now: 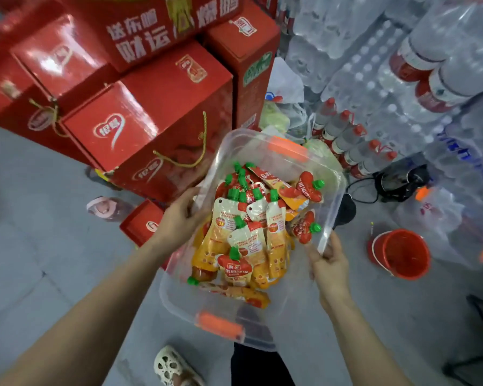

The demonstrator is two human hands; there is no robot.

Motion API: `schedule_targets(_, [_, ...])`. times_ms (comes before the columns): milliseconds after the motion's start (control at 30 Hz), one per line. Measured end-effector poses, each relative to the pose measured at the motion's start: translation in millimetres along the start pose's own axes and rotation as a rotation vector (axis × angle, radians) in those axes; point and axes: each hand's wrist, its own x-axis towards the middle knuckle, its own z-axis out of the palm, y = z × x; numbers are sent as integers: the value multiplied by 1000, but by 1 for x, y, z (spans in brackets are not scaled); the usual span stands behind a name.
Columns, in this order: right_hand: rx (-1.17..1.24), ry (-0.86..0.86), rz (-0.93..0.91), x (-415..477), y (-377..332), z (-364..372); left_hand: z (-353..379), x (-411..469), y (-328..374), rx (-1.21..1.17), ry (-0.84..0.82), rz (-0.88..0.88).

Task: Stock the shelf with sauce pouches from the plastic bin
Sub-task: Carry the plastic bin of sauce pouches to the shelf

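Clear plastic makes up the bin (265,146), held in the air over the grey floor (39,246) by a person gripping its two long sides. It carries a loose heap of sauce pouches (251,232), orange and white with green caps, piled mostly toward the middle and the near end; no shelf shows in this view. The left hand (181,215) has its fingers curled round the left rim, and the right hand (329,263) has its fingers closed on the right rim nearer the body. The step in hand looks like carrying the load to the shelf: it should go best with the bin kept level, since the pouches lie loose and could slide to one end, and with both grips kept firm on the thin rim. Red gift boxes (151,129) stack high just beside the bin on the left, shrink-wrapped water bottles (402,79) crowd the right, and a red bucket (402,254) and a dark corded object stand on the floor near the right hand, leaving a narrow way through.
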Motion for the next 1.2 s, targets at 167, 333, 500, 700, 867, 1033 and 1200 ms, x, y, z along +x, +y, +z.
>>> schedule_targets(167, [-116, -51, -64, -80, 3, 0, -26, -112, -46, -232, 23, -80])
schedule_targets(333, [-221, -154, -180, -185, 19, 45, -70, -238, -120, -274, 122, -208])
schedule_targets(500, [-327, -309, -243, -260, 40, 137, -135, -342, -200, -313, 298, -278])
schedule_targets(700, [-489, -474, -368, -318, 35, 276, -238, -415, -270, -407, 478, -396])
schedule_targets(867, [-511, -641, -495, -339, 1, 398, -316, -418, -331, -463, 664, -476])
schedule_targets(1033, [-483, -683, -566, -344, -55, 524, -406, -370, -372, -528, 735, -480])
schedule_targets(1200, [-531, -727, -578, -326, -125, 656, -506, -299, -409, -561, 799, -507])
